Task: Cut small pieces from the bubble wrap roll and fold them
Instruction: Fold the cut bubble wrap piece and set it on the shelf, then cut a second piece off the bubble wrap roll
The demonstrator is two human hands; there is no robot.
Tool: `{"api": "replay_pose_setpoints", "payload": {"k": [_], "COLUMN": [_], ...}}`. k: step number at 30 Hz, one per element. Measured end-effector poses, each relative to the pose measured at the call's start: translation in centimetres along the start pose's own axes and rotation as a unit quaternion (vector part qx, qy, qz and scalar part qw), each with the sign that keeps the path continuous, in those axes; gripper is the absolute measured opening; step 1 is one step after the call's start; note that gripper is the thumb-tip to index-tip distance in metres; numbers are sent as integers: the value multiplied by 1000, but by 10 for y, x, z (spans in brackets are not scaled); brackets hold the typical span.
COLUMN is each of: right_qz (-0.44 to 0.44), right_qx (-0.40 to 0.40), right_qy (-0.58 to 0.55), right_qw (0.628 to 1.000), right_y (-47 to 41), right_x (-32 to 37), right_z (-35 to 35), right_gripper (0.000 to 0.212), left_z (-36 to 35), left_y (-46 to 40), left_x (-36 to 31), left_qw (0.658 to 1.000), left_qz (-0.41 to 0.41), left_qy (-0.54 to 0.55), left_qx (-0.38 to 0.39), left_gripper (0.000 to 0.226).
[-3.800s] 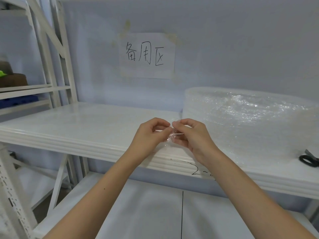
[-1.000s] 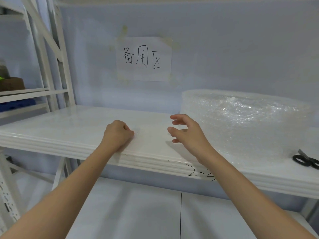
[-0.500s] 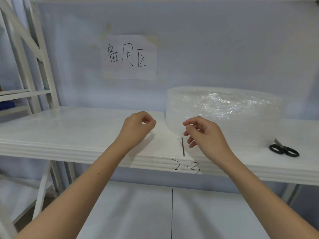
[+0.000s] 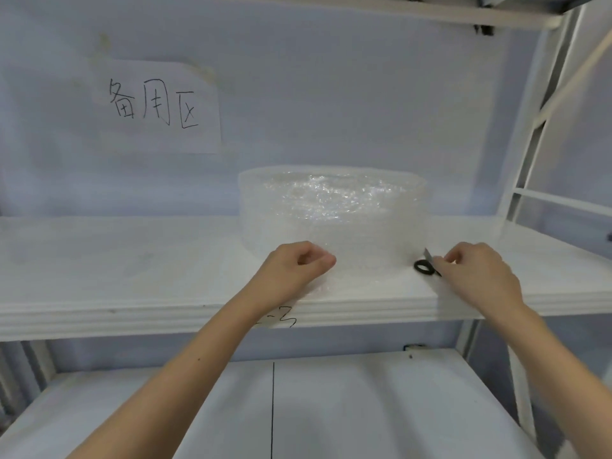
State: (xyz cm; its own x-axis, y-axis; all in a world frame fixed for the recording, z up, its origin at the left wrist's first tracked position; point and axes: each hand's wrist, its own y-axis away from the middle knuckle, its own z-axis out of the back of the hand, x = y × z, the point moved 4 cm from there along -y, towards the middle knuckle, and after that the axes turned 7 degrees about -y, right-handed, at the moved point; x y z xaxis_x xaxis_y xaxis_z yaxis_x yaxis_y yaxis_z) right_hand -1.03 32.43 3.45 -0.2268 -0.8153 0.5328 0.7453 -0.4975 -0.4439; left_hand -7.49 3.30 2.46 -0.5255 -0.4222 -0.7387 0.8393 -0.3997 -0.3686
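The bubble wrap roll [image 4: 334, 207] lies flat on the white shelf [image 4: 132, 276], clear and shiny. A loose stretch of its wrap spreads over the shelf in front of it. My left hand [image 4: 294, 273] rests on that stretch at the roll's front, fingers curled with thumb against forefinger; whether it pinches the wrap cannot be told. The black-handled scissors [image 4: 424, 267] lie on the shelf right of the roll. My right hand [image 4: 477, 276] is on them, fingertips curled over one handle loop and hiding it, while the other loop and the blade tip show.
A paper sign [image 4: 155, 104] with handwritten characters is taped to the back wall. White rack uprights [image 4: 530, 160] rise at the right. A lower shelf [image 4: 331, 409] runs under my forearms.
The small folded piece held earlier is out of my hands. My right hand moved right from the roll's front to the scissors. My left hand moved right to the roll. The view swung rightward.
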Motion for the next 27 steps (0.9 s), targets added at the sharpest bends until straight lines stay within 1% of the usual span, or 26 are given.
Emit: {"api": "replay_pose_setpoints", "payload": {"k": [1, 3, 8, 11, 15, 18, 20, 23, 25, 27], "right_qz": [-14, -31, -48, -52, -70, -54, -52, -86, -96, -95], "right_qx": [24, 51, 62, 82, 139, 149, 162, 205, 221, 235], "right_qy": [25, 50, 97, 119, 143, 163, 161, 110, 80, 59], "right_qw": [999, 997, 992, 988, 977, 974, 972, 969, 967, 966], "right_y": [-3, -7, -15, -23, -31, -31, -26, -13, -4, 5], "right_x": [-4, -8, 3, 11, 16, 17, 14, 7, 2, -6], "right_z": [-3, -8, -7, -9, -6, 3, 9, 23, 32, 36], "right_gripper": [44, 45, 47, 38, 30, 28, 30, 29, 28, 32], "left_z": [-4, -9, -10, -10, -9, -6, -4, -4, -5, -6], "left_y": [0, 0, 3, 4, 5, 6, 8, 8, 9, 9], "left_x": [-1, -3, -3, -2, -3, -1, 2, 3, 2, 0], "left_qw": [1000, 1000, 1000, 1000, 999, 998, 997, 997, 999, 1000], "left_qz": [-1, 1, 8, 12, 13, 16, 19, 22, 11, -7], "left_qy": [3, 6, 11, 16, 28, 60, 77, 75, 38, -14], "left_qx": [5, 5, 9, 9, 15, 16, 6, -3, -2, 3], "left_gripper": [14, 10, 10, 10, 10, 11, 11, 10, 9, 7]}}
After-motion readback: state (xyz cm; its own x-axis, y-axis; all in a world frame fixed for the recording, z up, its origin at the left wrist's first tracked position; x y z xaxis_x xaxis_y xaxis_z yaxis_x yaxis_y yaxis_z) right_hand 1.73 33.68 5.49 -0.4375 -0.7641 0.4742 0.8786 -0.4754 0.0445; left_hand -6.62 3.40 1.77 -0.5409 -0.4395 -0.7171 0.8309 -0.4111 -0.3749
